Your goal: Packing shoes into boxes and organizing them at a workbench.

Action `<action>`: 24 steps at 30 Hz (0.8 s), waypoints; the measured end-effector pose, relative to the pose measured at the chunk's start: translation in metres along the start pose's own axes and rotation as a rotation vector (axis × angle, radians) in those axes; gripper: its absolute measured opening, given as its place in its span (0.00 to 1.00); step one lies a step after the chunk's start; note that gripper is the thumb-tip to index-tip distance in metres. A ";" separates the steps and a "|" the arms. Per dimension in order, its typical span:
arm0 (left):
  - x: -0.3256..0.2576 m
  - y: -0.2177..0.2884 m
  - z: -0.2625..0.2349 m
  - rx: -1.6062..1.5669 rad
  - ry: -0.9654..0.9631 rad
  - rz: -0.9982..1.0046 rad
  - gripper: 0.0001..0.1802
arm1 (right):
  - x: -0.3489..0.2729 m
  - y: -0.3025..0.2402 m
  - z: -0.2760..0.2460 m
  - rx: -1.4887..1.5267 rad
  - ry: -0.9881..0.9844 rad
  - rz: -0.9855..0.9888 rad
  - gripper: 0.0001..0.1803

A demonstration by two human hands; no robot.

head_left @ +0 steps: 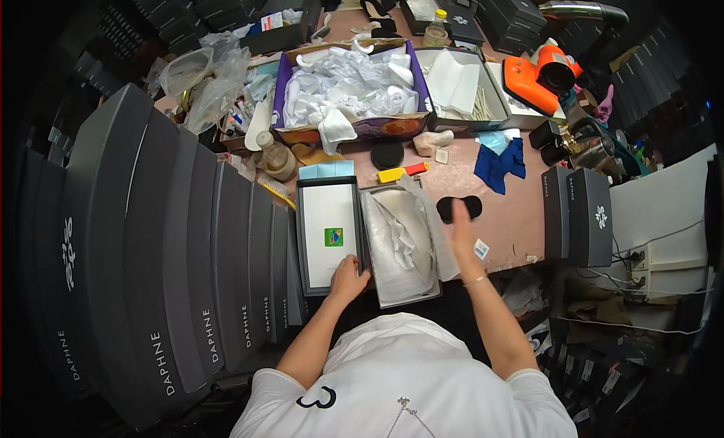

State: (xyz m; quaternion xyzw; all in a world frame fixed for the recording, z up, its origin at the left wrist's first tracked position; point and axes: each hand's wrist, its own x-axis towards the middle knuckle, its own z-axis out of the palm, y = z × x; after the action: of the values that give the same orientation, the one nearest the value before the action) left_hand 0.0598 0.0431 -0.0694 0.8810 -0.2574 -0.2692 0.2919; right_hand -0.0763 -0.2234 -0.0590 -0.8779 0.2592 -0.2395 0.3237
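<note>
A shoebox (404, 298) stands in front of me with white tissue paper (407, 230) inside; one sheet rises over its right side. My right hand (461, 238), smeared by motion, is edge-on beside that sheet with fingers stretched out. Left of the box lies a dark-rimmed lid (320, 264), white inside, with a small green sticker (334, 237). My left hand (350, 279) rests at its lower right corner, the fingers curled on the rim beside the box. Whatever lies under the tissue is hidden. Past my right hand is a black rounded item (470, 207).
Stacked grey shoeboxes (181, 249) wall in the left; two more boxes (588, 215) stand at right. Behind are a purple carton (282, 98) of crumpled paper, a glass jar (277, 160), a yellow-and-red tool (403, 172), a blue cloth (501, 166) and an orange device (532, 83).
</note>
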 end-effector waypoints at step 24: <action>-0.006 0.022 0.005 -0.831 -0.180 -0.265 0.24 | -0.008 -0.043 0.031 -0.002 -0.233 0.502 0.33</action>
State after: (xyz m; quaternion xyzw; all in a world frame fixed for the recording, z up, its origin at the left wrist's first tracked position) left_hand 0.0458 0.0294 -0.0561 0.6873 -0.0367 -0.4606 0.5605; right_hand -0.0512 -0.1771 -0.0518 -0.8081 0.4300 -0.0490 0.3995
